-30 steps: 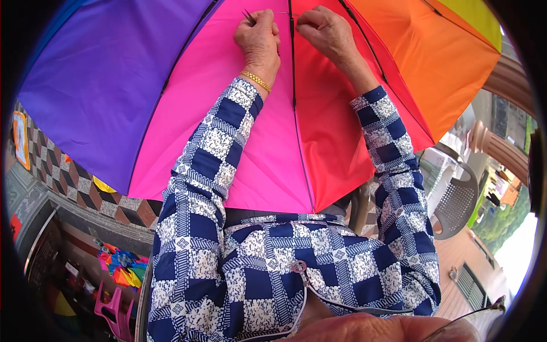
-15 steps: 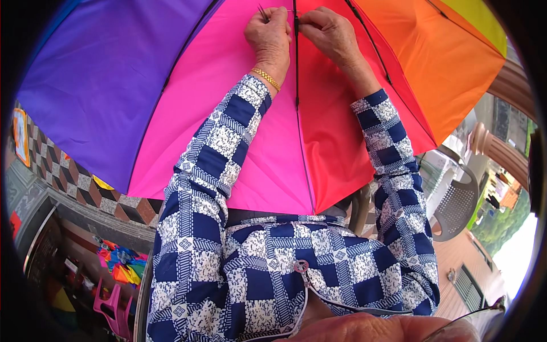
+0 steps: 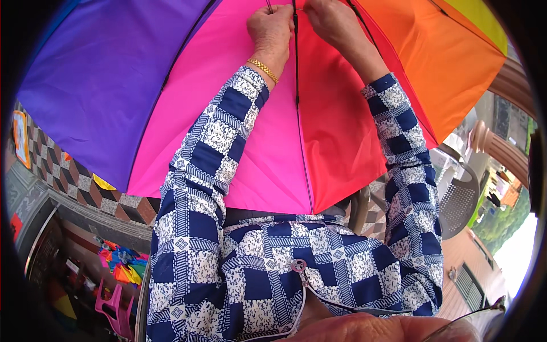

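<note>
Rainbow umbrella [image 3: 268,154], one: opened canopy spread before me, down to my lap. Black rib [image 3: 296,62]: along the pink-red seam, between my hands. My left hand [image 3: 270,29]: closed around a slender dark tool [image 3: 269,7]. My right hand [image 3: 331,21]: fingers bunched; contents, I cannot tell. Gold-coloured bracelet [image 3: 264,69]: left wrist.

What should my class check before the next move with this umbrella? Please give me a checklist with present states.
1. Umbrella spread open: ok.
2. Left hand on the pink panel's side of the rib: ok.
3. Right hand on the red panel's side: ok.
4. Dark tool held in the left hand: ok.
5. Hands well inside the picture: not ok, both crowd the top edge.
6. Anything in the right hand: cannot tell.
</note>
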The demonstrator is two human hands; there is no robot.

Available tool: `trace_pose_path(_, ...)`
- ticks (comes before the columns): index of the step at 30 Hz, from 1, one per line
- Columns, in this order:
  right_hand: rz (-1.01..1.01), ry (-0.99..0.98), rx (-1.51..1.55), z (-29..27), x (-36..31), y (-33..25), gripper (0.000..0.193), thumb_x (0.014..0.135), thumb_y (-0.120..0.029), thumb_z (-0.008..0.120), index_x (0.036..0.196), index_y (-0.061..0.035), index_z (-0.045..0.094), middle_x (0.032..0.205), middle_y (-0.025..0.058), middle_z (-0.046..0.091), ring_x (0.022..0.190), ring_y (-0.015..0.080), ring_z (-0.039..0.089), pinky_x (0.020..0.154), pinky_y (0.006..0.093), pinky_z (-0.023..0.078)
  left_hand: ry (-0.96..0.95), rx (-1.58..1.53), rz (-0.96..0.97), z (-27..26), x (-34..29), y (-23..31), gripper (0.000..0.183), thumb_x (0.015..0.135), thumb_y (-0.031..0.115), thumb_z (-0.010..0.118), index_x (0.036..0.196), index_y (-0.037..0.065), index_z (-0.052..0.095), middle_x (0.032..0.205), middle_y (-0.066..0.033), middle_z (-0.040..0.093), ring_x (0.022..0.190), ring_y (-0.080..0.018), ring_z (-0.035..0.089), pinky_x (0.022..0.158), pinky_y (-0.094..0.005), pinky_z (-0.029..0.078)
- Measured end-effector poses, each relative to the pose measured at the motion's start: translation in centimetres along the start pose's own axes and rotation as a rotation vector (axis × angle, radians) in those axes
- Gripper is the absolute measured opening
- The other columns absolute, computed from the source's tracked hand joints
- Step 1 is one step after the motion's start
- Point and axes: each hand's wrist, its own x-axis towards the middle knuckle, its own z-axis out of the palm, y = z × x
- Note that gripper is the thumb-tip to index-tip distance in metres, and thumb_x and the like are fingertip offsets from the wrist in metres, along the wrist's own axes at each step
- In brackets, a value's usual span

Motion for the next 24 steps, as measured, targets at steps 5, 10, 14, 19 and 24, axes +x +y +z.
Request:
trace_pose_path(5, 0.34, -0.31, 0.141, -0.6, -1.4, -2.3, 0.013, 0.083, -0.018, 0.06, 0.085, -0.0074, 0.068, 0.078, 0.0105, 0.062, 0.072, 0.0272, 0.063, 0.066, 0.0363, 0.05, 0.021, -0.034, -0.001, -0.8, -0.3, 0.4, 0.018, 0.084, 0.015, 0.06, 0.066, 0.011, 0.058, 0.053, 0.0038, 0.049, 0.042, -0.0078, 0.044, 0.039, -0.022, 0.033)
trace_pose_path(10, 0.171, -0.058, -0.116, -2.4, -0.8, -4.4, 0.013, 0.085, -0.013, 0.053, 0.079, -0.004, 0.06, 0.074, 0.0111, 0.059, 0.07, 0.0295, 0.06, 0.067, 0.0398, 0.048, 0.015, -0.037, -0.033, -0.7, -0.3, 0.5, 0.019, 0.084, 0.015, 0.061, 0.066, 0.012, 0.057, 0.054, 0.0039, 0.05, 0.042, -0.0075, 0.044, 0.04, -0.0216, 0.034)
trace_pose_path(14, 0.089, 0.205, -0.107, -1.0, 0.3, -3.9, 0.008, 0.077, -0.006, 0.057, 0.07, -0.0039, 0.055, 0.074, 0.0142, 0.054, 0.072, 0.034, 0.055, 0.061, 0.0419, 0.046, -0.014, -0.077, 0.004, -0.9, 0.1, -0.1, 0.02, 0.085, 0.015, 0.06, 0.065, 0.012, 0.056, 0.054, 0.0039, 0.05, 0.043, -0.0073, 0.044, 0.04, -0.0213, 0.034)
trace_pose_path(19, 0.111, 0.232, 0.085, 0.3, 1.2, -3.3, 0.003, 0.074, -0.004, 0.058, 0.071, -0.0041, 0.06, 0.078, 0.0143, 0.057, 0.074, 0.033, 0.056, 0.063, 0.0405, 0.046, -0.085, -0.161, 0.023, -1.5, 1.1, -1.2, 0.019, 0.085, 0.015, 0.062, 0.067, 0.012, 0.055, 0.053, 0.0048, 0.049, 0.042, -0.006, 0.043, 0.04, -0.0207, 0.034)
trace_pose_path(24, 0.176, 0.228, 0.091, -3.0, -0.4, -2.0, 0.001, 0.073, -0.003, 0.059, 0.073, -0.0035, 0.06, 0.081, 0.014, 0.059, 0.08, 0.0329, 0.058, 0.067, 0.0379, 0.048, 0.013, -0.117, -0.051, -1.6, 0.4, -0.7, 0.01, 0.083, 0.013, 0.064, 0.078, 0.007, 0.057, 0.059, -0.0017, 0.053, 0.045, -0.0125, 0.049, 0.042, -0.0259, 0.039)
